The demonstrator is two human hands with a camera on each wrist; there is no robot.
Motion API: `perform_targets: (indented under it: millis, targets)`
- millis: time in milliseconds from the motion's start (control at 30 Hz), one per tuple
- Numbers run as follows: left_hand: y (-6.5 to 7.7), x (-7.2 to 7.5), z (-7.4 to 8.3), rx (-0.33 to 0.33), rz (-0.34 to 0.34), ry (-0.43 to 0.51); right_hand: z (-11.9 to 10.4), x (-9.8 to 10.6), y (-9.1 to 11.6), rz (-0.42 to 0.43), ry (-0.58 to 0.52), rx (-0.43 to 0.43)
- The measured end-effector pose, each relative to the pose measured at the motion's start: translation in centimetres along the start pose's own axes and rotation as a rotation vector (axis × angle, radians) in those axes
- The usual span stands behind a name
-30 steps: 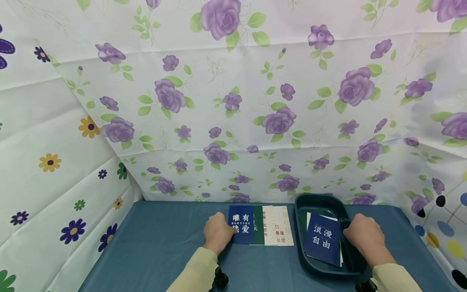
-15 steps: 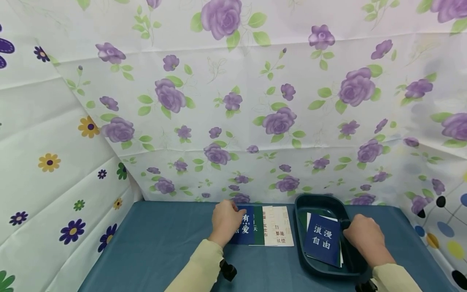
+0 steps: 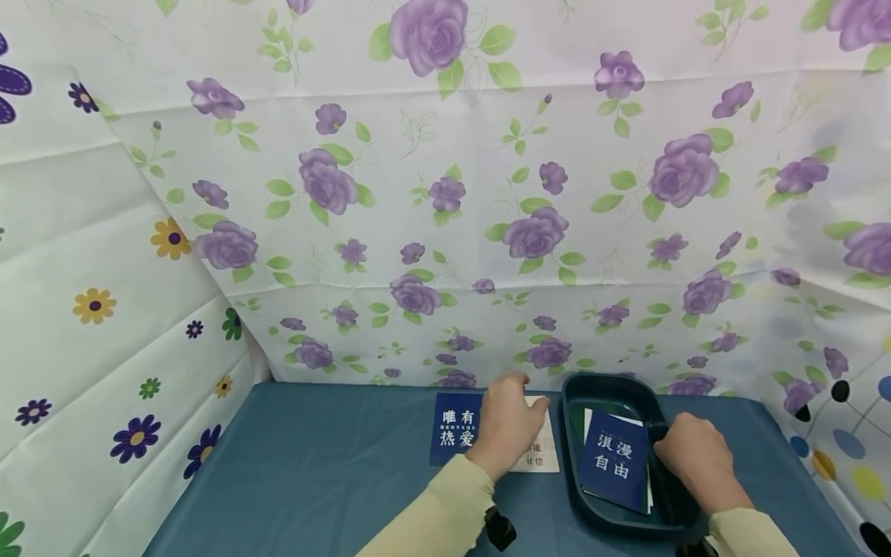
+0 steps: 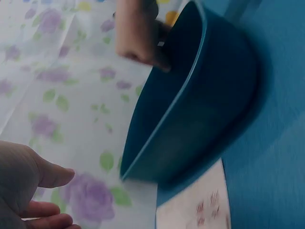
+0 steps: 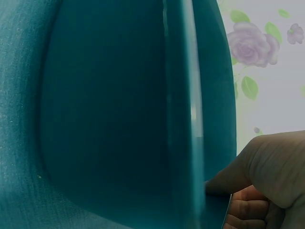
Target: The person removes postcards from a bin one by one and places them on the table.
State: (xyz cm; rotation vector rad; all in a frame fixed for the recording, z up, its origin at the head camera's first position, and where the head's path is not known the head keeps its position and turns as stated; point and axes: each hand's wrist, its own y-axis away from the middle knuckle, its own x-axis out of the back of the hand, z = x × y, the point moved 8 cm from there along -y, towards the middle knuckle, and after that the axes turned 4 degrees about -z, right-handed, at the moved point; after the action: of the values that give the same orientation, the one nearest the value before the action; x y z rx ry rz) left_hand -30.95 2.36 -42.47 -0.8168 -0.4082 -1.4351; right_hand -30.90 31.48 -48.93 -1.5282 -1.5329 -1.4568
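In the head view, my left hand (image 3: 506, 429) is over a row of overlapping cards, thumb and fingers spread with nothing between them. A blue card (image 3: 454, 429) with white characters shows left of the hand, and a cream card (image 3: 541, 460) with reddish print to its right. The hand hides the middle of the row. My right hand (image 3: 698, 456) grips the right rim of a dark teal tray (image 3: 578, 495); in the right wrist view its thumb (image 5: 228, 177) lies over the rim. Inside the tray is a stack of cards, a blue card (image 3: 614, 464) on top.
A blue-grey cloth (image 3: 313, 464) covers the table. Behind it rises a purple-flowered curtain (image 3: 390, 232), close to the tray's back end. Another flowered sheet (image 3: 90, 371) walls off the left side, and a dotted one (image 3: 849, 441) the right.
My left hand has moved right along the row, from the blue card's left edge to the middle cards, uncovering the blue card. My right hand stays at the tray.
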Motion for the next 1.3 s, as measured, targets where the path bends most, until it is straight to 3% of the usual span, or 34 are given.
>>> perform_targets:
  millis: [267,500,700,867,1133,1300]
  targets:
    - [0.9,-4.6,4.0,-0.081,-0.077,-0.041,0.0,-0.2,-0.3,-0.002,0.025,-0.009]
    - [1.7,-8.4,6.1,-0.122,-0.167,-0.120,0.0,-0.3,-0.8,-0.011,0.031,0.003]
    - [1.8,-10.9,6.3,-0.103,-0.230,-0.197,0.1,-0.1,-0.7,-0.026,0.029,0.020]
    - [1.9,-11.9,5.8,-0.066,-0.232,-0.289,0.0,-0.1,-0.5,-0.026,0.024,0.016]
    - [1.9,-13.8,6.0,-0.165,-0.232,-0.465,-0.1,0.3,-0.2,-0.005,0.021,0.023]
    - [2.3,-15.6,5.9,-0.158,-0.293,-0.637,0.1,0.2,-0.3,-0.009,0.017,0.014]
